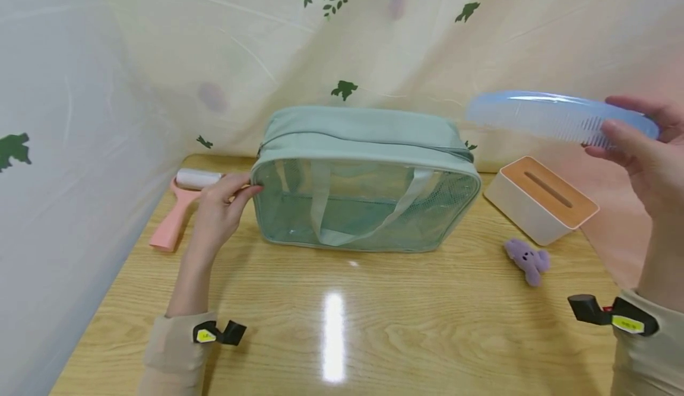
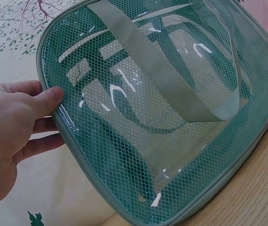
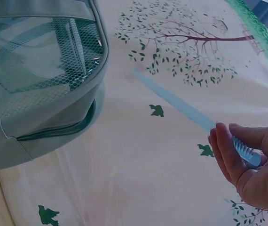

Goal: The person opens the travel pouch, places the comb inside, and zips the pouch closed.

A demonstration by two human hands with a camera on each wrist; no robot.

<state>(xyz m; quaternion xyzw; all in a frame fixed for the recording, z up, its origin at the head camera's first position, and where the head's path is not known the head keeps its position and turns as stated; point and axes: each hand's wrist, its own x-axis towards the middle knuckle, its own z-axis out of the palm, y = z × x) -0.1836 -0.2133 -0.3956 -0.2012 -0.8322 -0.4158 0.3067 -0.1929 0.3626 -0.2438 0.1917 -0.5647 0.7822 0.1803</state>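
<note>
A pale green wash bag (image 1: 363,206) with clear mesh sides and a strap handle stands upright on the table. Its top zip shows as a dark slit at the right end. My left hand (image 1: 221,206) pinches the bag's left edge, thumb on the front, as the left wrist view also shows at the hand (image 2: 16,122). In my right hand (image 1: 649,146) is a translucent blue comb (image 1: 540,111), gripped at its right end and raised in the air to the right of the bag. The right wrist view shows the comb (image 3: 176,101) edge-on, apart from the bag.
Left of the bag lies a pink lint roller (image 1: 173,221) with a white roll. A white tissue box (image 1: 526,212) with a wooden lid stands at the right, a small purple plush toy (image 1: 526,259) before it. A patterned cloth (image 1: 267,57) hangs behind the table (image 1: 406,313).
</note>
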